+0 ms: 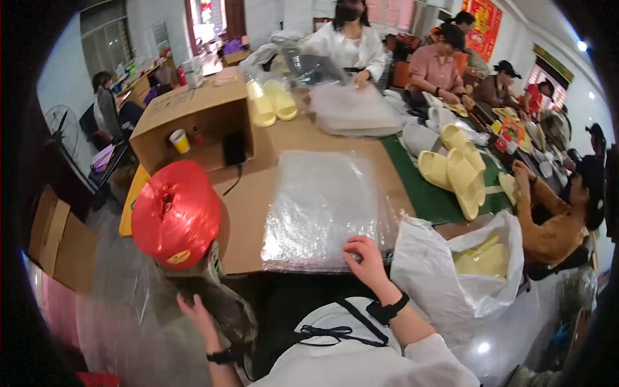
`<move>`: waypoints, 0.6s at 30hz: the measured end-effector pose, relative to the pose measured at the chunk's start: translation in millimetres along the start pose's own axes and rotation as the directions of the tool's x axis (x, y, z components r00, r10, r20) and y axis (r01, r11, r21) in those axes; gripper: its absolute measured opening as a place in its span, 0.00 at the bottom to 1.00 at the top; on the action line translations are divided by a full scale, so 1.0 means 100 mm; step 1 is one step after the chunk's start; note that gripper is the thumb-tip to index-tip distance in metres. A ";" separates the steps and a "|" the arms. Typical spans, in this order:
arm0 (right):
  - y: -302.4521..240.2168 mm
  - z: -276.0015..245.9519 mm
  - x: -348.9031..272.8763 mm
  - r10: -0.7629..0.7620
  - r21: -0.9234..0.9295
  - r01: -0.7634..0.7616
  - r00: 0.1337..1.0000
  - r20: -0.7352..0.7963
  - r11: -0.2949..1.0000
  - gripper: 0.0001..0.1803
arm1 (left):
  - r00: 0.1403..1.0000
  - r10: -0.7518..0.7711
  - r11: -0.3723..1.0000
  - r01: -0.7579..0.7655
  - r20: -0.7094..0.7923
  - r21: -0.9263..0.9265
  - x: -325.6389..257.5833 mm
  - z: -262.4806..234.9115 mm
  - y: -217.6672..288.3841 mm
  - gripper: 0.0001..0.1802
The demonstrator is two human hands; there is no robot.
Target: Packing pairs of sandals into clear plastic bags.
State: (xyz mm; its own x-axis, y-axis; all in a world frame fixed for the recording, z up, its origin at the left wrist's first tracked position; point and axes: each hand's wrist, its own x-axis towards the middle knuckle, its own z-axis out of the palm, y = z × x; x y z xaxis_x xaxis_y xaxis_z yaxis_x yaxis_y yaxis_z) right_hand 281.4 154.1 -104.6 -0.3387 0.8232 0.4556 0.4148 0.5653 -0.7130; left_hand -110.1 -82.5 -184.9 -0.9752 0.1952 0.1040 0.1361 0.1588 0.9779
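While fingertips press the near edge, stack: clear plastic bags [320, 209] lying flat on the cardboard-covered tabletop [248, 219], kept square for peeling.
Right hand [366, 258]: grip spread, fingers resting on the stack's 6 o'clock edge, clamped on nothing.
Left hand [196, 316]: down at 7 o'clock, fingers apart, touching a loose plastic sheet [122, 303].
Red twine spool [175, 213]: at 9 o'clock of the stack.
White sack [438, 271]: at 4 o'clock, mouth open, yellow slippers [483, 258] inside.

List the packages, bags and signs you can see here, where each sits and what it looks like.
Stack of clear plastic bags: table centre, under right hand, flat, glossy.
White sack: right of stack, open, pale yellow slippers inside.
Cardboard box: table's left, brown, open-sided.
Wall sign: upper right, red and yellow.
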 end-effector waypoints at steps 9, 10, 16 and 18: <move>-0.07 -0.38 0.31 0.087 0.257 -0.081 0.996 -0.009 0.963 0.20 | 0.343 0.637 0.594 -0.790 0.691 -0.155 -0.87 0.62 1.67 0.21; 0.01 -0.56 0.42 0.125 0.253 -0.085 0.981 -0.146 0.964 0.22 | 0.259 0.633 0.578 -0.785 0.729 -0.223 -0.92 0.80 1.68 0.23; 1.33 -1.80 0.93 0.398 0.322 -0.234 0.575 -0.715 0.917 0.41 | 0.001 0.574 0.435 -0.848 0.819 -0.303 -0.95 1.58 1.58 0.26; 1.48 -2.00 1.06 0.427 0.291 -0.320 0.553 -0.716 0.902 0.41 | 0.017 0.536 0.437 -0.861 0.844 -0.260 -0.90 1.60 1.44 0.25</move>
State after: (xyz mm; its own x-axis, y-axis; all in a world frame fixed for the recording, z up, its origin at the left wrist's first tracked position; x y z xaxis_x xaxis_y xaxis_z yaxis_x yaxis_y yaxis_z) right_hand 476.0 335.4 -55.0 0.5944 0.7339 0.3288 0.2367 0.2312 -0.9437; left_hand 25.1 77.3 -82.2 0.2032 0.9054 0.3727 0.8537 -0.3502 0.3853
